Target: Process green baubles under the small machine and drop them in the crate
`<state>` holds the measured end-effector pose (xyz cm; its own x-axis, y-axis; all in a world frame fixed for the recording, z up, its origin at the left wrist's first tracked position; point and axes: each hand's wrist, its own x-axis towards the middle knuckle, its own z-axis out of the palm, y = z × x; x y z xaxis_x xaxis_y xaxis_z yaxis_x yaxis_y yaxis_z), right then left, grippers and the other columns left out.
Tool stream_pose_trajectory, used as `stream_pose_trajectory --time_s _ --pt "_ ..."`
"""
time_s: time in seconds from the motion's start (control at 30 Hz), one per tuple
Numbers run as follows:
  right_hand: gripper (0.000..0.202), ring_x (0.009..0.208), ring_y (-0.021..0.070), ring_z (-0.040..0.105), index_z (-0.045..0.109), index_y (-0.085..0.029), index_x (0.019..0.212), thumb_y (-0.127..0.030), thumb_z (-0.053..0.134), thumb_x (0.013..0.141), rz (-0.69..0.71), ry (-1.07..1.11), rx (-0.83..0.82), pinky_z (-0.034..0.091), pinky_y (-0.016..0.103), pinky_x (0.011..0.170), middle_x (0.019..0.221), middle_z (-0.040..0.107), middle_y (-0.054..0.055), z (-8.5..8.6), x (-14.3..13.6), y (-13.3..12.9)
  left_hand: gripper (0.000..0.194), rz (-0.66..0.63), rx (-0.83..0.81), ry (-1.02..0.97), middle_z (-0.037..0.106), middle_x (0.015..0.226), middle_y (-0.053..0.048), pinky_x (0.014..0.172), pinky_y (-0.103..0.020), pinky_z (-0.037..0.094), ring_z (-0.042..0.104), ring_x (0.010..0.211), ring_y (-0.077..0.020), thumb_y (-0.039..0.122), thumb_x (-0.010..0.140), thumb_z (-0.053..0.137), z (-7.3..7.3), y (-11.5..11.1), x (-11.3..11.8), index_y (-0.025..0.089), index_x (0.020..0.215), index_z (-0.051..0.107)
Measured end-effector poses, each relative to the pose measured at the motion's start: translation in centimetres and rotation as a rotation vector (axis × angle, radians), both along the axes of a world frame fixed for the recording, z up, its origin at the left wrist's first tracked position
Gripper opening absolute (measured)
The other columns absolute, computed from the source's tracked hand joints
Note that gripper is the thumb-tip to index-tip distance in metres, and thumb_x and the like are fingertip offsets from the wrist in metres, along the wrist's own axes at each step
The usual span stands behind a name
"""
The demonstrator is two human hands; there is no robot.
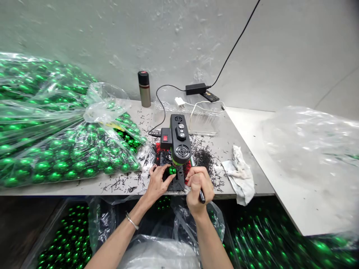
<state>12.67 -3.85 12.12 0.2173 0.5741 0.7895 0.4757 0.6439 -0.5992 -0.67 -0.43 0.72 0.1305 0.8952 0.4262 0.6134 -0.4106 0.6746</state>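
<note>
Between the thumb and fingers of my left hand (159,181) is a shiny green ball (172,170), held under the round head of a small black bench machine (181,138). My right hand (199,188) is wrapped round a lever handle (202,197) at the machine's right side; the handle's black end pokes out below the fist. The machine stands on a dark slotted base plate (177,184) and has a red switch (165,138) on its left. Red bits and many small black slivers (203,158) lie around the base.
A tied clear bag of green balls (56,149) covers the table's left. At the back stand a bottle (144,89), a power adapter (195,88) and a white charger (180,102). A crumpled cloth (239,175) lies right. More green balls (67,239) fill bags below the table edge.
</note>
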Motion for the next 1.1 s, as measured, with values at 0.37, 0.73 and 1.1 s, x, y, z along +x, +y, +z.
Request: stream_pose_trajectory --time_s 0.37,0.73,1.1 --pt "0.03 0.063 0.0134 0.053 0.047 -0.021 0.066 -0.013 0.042 0.095 -0.014 -0.006 0.011 0.044 0.028 0.055 0.066 0.051 0.0 -0.3 -0.1 0.0 0.028 0.03 -0.107 -0.119 0.075 0.104 -0.006 0.114 -0.054 0.033 0.068 0.102 -0.0255 0.038 0.091 0.065 0.0 0.4 0.0 0.025 0.115 0.067" --pt "0.029 0.066 0.0122 0.054 0.047 -0.021 0.068 -0.011 0.042 0.095 -0.003 -0.006 0.012 0.045 0.027 0.058 0.069 0.051 -0.001 -0.5 -0.1 0.0 0.033 0.081 -0.294 -0.311 0.075 0.103 -0.006 0.107 -0.047 0.043 0.065 0.11 -0.0257 0.044 0.089 0.067 -0.7 0.4 -0.9 0.026 0.117 0.069" --pt "0.029 0.065 0.0116 0.052 0.047 -0.021 0.068 -0.011 0.042 0.095 0.012 -0.019 0.011 0.044 0.026 0.058 0.071 0.052 -0.001 -0.1 -0.1 -0.1 0.026 0.038 -0.013 0.044 0.073 0.106 -0.008 0.108 -0.05 0.036 0.066 0.103 -0.0254 0.028 0.093 0.062 0.4 -0.4 0.3 0.021 0.118 0.064"
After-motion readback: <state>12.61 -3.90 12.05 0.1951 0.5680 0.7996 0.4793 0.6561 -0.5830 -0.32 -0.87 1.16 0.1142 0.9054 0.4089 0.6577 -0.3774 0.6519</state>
